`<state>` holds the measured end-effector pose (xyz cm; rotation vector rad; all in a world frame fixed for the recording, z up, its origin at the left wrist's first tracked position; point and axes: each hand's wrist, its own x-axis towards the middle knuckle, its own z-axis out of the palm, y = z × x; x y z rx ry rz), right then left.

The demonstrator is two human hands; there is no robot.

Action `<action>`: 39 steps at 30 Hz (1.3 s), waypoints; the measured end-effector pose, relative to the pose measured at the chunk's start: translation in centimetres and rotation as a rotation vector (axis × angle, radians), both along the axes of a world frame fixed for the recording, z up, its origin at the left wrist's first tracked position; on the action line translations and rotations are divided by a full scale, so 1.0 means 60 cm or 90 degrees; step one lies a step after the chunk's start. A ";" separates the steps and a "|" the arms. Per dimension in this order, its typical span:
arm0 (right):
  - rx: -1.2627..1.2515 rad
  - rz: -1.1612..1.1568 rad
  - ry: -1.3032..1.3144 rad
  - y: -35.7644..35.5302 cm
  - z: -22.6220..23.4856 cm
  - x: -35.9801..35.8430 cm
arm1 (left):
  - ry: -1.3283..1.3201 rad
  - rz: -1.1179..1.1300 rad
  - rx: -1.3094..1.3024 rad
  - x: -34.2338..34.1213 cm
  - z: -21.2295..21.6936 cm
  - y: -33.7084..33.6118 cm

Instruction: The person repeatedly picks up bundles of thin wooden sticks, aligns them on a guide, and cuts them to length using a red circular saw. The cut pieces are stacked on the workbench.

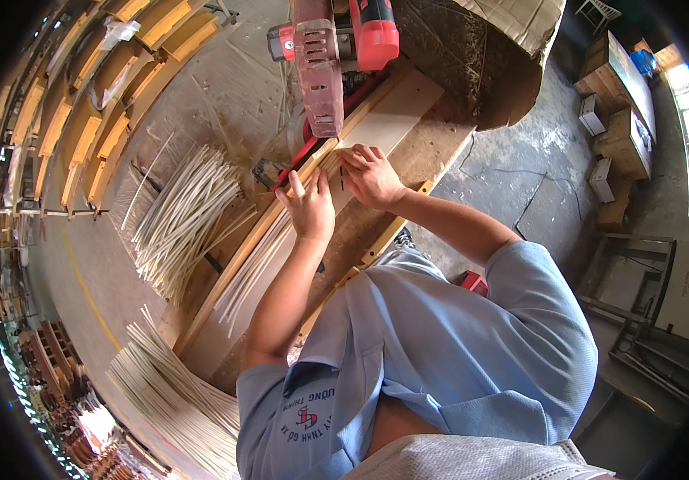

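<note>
A bundle of thin pale sticks (252, 272) lies along a flat board, against a raised wooden fence (224, 294). My left hand (311, 210) presses on the bundle and the fence, its fingers curled over them. Just beyond it, my right hand (372, 178) closes its fingers on the sticks near their far ends. The fingertips partly hide the sticks there. A power saw with a dusty reddish guard (319, 80) and a red-and-black body stands right above the far ends, close to both hands.
Loose piles of pale sticks lie left of the bench (188, 216) and at the lower left (172, 400). A large cardboard box (512, 64) stands beyond the bench on the right. Racks with wooden parts (88, 128) line the left; wooden cabinets (620, 104) stand far right.
</note>
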<state>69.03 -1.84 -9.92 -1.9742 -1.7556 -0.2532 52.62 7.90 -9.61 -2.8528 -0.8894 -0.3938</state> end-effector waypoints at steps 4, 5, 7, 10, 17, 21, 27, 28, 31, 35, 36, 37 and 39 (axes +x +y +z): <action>-0.060 -0.023 -0.002 -0.001 0.008 -0.007 | 0.013 -0.005 -0.002 -0.004 -0.003 0.002; -0.078 -0.031 -0.002 -0.001 0.008 -0.008 | 0.017 -0.012 -0.002 -0.006 -0.003 0.003; -0.101 -0.042 -0.011 0.000 0.008 -0.012 | 0.022 -0.021 -0.002 -0.010 -0.002 0.000; -0.105 -0.054 -0.030 0.005 0.004 -0.017 | 0.027 -0.028 -0.010 -0.012 0.005 -0.003; -0.050 -0.043 -0.035 0.010 0.003 -0.016 | 0.057 -0.018 -0.035 -0.010 0.014 -0.004; -0.053 -0.018 0.004 0.004 0.007 -0.011 | 0.057 -0.020 -0.043 -0.012 0.014 -0.006; -0.055 -0.023 0.009 0.002 0.009 -0.012 | 0.101 -0.002 -0.079 -0.010 0.017 -0.009; -0.051 -0.018 0.021 0.003 0.010 -0.007 | 0.107 -0.001 -0.075 -0.010 0.017 -0.010; -0.017 -0.010 0.082 0.005 0.012 0.016 | 0.114 0.005 -0.069 -0.007 0.015 -0.009; -0.033 -0.065 0.253 0.029 0.000 0.053 | 0.112 -0.004 -0.071 -0.006 0.019 -0.011; -0.103 -0.120 0.306 0.046 0.007 0.071 | 0.111 -0.010 -0.067 -0.006 0.018 -0.011; -0.124 -0.147 0.344 0.056 0.010 0.080 | 0.102 -0.013 -0.062 -0.006 0.017 -0.011; -0.166 -0.200 0.420 0.074 0.014 0.094 | 0.084 -0.018 -0.049 -0.006 0.015 -0.008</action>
